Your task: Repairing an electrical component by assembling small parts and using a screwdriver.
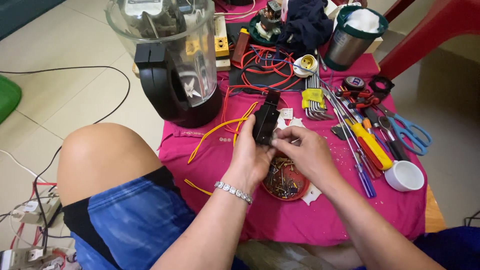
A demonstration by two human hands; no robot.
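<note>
While I watch from the head camera, the left hand (251,155) is wrapped around the lower end of a black plastic part (265,120), fingers closed on it and a silver bracelet (233,191) at the wrist. The right hand (305,152) pinches narrow at the part's lower edge; what sits between its fingertips I cannot tell. The part stands roughly upright, held above the pink cloth (220,165) covering the work surface.

All positions below are taken from the black plastic part:
- Directly below it, partly hidden under the hands: a red dish (286,184) of small screws, resting on the cloth.
- To its left: yellow wires (220,131) lying loose on the cloth; further left and beyond, a clear blender jar (172,45) with a black handle, standing at the cloth's edge.
- Beyond it: a tangle of red wires (260,65) and a white lamp socket (305,64).
- To its right: a set of hex keys (314,102), then screwdrivers (367,145), blue-handled scissors (411,132) and a small white cup (404,175).
- Far beyond, right: a steel tumbler (350,42) with a green rim.

Room: pale tiled floor (60,90) with a black cable (100,75) trailing across it; a red plastic chair (430,35) at the far right. My view also takes in the person's bare knee (102,155) and blue shorts, left of the cloth.
</note>
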